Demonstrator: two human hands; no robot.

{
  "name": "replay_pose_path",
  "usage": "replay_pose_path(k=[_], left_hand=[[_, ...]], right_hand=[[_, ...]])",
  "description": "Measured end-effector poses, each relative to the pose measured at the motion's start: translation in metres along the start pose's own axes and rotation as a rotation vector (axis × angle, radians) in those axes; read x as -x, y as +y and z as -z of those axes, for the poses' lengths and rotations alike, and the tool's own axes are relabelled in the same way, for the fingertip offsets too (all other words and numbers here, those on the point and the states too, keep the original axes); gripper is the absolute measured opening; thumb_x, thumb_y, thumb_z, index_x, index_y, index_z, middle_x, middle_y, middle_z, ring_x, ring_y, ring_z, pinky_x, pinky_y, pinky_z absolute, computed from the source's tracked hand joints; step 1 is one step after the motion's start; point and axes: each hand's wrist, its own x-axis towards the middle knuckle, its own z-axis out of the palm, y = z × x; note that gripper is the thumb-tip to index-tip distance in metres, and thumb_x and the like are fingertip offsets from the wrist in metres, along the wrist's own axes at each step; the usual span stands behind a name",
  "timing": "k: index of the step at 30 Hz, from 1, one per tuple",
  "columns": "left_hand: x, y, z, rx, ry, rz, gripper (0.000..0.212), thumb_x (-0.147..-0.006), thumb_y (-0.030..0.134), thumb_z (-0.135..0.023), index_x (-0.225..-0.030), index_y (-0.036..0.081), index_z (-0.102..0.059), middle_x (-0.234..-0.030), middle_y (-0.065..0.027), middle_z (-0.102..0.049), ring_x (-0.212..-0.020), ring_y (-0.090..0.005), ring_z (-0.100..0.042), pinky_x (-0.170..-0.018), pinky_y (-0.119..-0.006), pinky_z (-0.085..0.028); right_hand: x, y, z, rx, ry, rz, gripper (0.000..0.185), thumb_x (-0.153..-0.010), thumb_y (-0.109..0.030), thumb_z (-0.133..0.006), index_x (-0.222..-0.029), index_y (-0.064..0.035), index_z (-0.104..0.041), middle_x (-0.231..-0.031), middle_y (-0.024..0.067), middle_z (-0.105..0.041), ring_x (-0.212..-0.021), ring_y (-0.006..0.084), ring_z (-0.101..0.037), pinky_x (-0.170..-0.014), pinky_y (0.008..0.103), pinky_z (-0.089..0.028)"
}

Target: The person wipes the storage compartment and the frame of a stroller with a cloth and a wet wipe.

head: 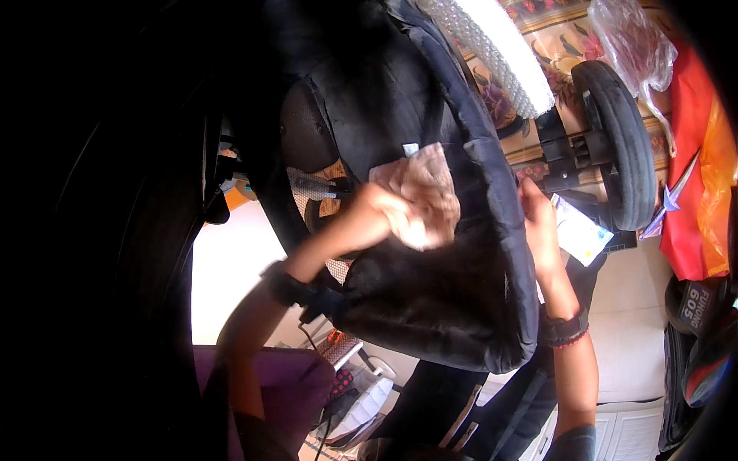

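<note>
My left hand (377,212) grips a crumpled beige cloth (429,190) against the inside of a black padded stroller seat (426,311); hand and cloth are blurred. A small white label (410,150) shows just above the cloth. My right hand (537,225) is at the outer side of the seat's padded edge (500,190), its fingers partly hidden behind that edge. Mesh (314,184) spans an opening on the seat's left side. Right of the seat is a stroller wheel (625,144) on a black frame tube.
Bubble wrap (496,52) covers a part at the top. Beside the wheel lie scissors (671,199), a red and orange bag (695,173), a clear plastic bag (631,43) and a printed white packet (579,230). Floral covering (562,46) is underneath. Purple upholstery (271,380) stands lower left.
</note>
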Motion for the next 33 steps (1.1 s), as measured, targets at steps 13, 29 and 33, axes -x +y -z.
replay_pose_path(k=[13, 29, 33], left_hand=[[-0.093, 0.030, 0.167, 0.154, 1.115, -0.238, 0.034, -0.083, 0.015, -0.056, -0.114, 0.003, -0.051, -0.112, -0.0152, -0.055, -0.101, -0.0264, -0.054, -0.087, -0.036, -0.043], [-0.227, -0.013, 0.148, -0.772, 0.851, -0.243, 0.039, -0.075, 0.014, -0.061, -0.111, 0.000, -0.054, -0.107, -0.0176, -0.057, -0.100, -0.0318, -0.055, -0.089, -0.040, -0.043], [-0.210, -0.008, 0.107, -0.832, 0.784, -0.315, 0.038, -0.073, 0.013, -0.061, -0.108, -0.001, -0.055, -0.103, -0.0176, -0.058, -0.098, -0.0327, -0.056, -0.089, -0.040, -0.043]], right_hand=[[0.002, 0.002, 0.007, -0.050, 0.012, 0.007, 0.023, -0.085, -0.015, -0.060, -0.075, 0.0003, -0.045, -0.062, 0.0178, -0.055, -0.059, 0.0315, -0.059, -0.058, 0.0362, -0.045], [0.001, -0.006, -0.005, -0.034, 0.056, 0.038, 0.017, -0.086, -0.015, -0.055, -0.082, -0.0024, -0.044, -0.065, 0.0209, -0.056, -0.066, 0.0417, -0.058, -0.056, 0.0452, -0.044], [0.003, -0.004, -0.008, 0.055, 0.125, 0.052, 0.014, -0.086, -0.012, -0.053, -0.082, -0.0015, -0.043, -0.062, 0.0235, -0.055, -0.065, 0.0429, -0.057, -0.055, 0.0478, -0.044]])
